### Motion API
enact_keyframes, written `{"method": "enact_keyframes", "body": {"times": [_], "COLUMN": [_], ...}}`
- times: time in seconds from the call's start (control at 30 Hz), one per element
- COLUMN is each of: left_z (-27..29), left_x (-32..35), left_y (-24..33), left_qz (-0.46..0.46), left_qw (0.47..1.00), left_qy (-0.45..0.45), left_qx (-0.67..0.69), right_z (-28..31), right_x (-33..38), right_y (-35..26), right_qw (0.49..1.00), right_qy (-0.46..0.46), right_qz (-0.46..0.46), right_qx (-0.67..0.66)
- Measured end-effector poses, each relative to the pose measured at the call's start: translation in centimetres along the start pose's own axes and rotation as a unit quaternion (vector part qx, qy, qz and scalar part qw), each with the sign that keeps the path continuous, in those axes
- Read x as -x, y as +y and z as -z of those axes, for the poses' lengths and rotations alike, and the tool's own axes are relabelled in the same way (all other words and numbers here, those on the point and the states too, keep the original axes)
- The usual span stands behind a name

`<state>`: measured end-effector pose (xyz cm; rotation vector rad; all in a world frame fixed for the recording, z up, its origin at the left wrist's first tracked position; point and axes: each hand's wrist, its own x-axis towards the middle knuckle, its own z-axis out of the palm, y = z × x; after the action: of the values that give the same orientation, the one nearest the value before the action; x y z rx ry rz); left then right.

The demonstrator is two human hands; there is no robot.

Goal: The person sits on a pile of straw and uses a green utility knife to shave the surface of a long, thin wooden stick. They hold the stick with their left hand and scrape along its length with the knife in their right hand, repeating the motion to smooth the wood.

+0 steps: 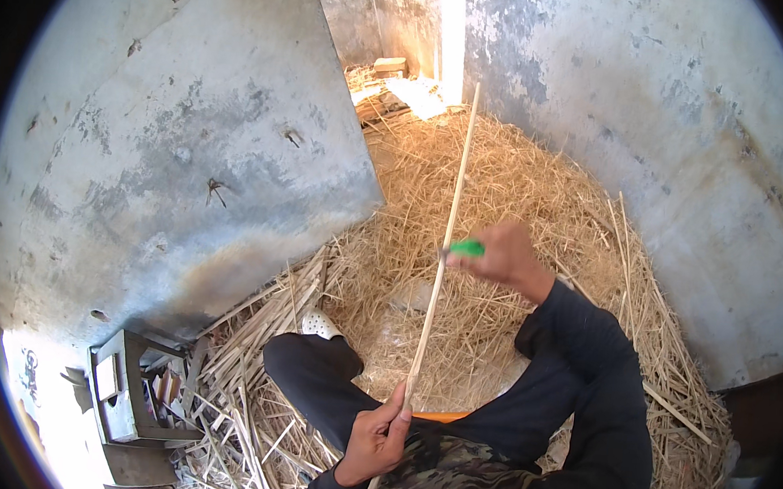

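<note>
A long, thin pale wooden strip [430, 319], which looks like split bamboo, runs from my lap up and away from me, leaning slightly right. My left hand [378, 443] is closed around its lower part, thumb lying along it. Farther up, my right hand [505, 257] grips a green-handled knife [468, 248]. The knife's dark blade meets the strip's right side around mid-length; motion blurs it slightly, so its exact shape cannot be made out. The strip's far end stands free above the shavings.
Shavings [538, 191] cover the floor ahead. Loose strips lie in piles at left [248, 397] and right [670, 387]. Worn grey walls rise on both sides. A small wooden box-like stand [134, 430] sits at lower left; a brick [390, 65] lies by the bright gap.
</note>
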<state>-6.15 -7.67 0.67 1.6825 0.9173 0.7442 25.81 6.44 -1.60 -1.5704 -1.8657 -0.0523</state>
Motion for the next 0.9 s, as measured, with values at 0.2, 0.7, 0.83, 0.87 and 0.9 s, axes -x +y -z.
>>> {"method": "enact_keyframes", "body": {"times": [0.2, 0.7, 0.83, 0.87, 0.9], "left_z": [-0.3, -0.2, 0.8, 0.9, 1.2], "left_x": [2.8, 3.1, 0.4, -1.4, -3.2], "left_y": [-0.7, -1.3, -3.6, -3.1, -3.1], "left_qz": [-0.02, 0.023, 0.098, 0.08, 0.023], "left_qw": [0.998, 0.987, 0.986, 0.983, 0.992], "left_qy": [-0.047, -0.143, 0.025, 0.048, 0.043], "left_qx": [0.042, 0.066, 0.136, 0.159, 0.115], "right_z": [2.8, 8.2, 5.9, 5.3, 4.3], "right_x": [-4.0, -3.2, -2.3, -2.0, -1.5], "right_y": [9.3, 30.2, 22.0, 20.8, 19.4], "right_qw": [0.987, 0.832, 0.895, 0.908, 0.917], "right_qy": [0.059, 0.232, 0.066, 0.03, -0.011], "right_qz": [-0.09, -0.49, -0.409, -0.394, -0.38], "right_qx": [0.119, 0.115, 0.163, 0.141, 0.117]}}
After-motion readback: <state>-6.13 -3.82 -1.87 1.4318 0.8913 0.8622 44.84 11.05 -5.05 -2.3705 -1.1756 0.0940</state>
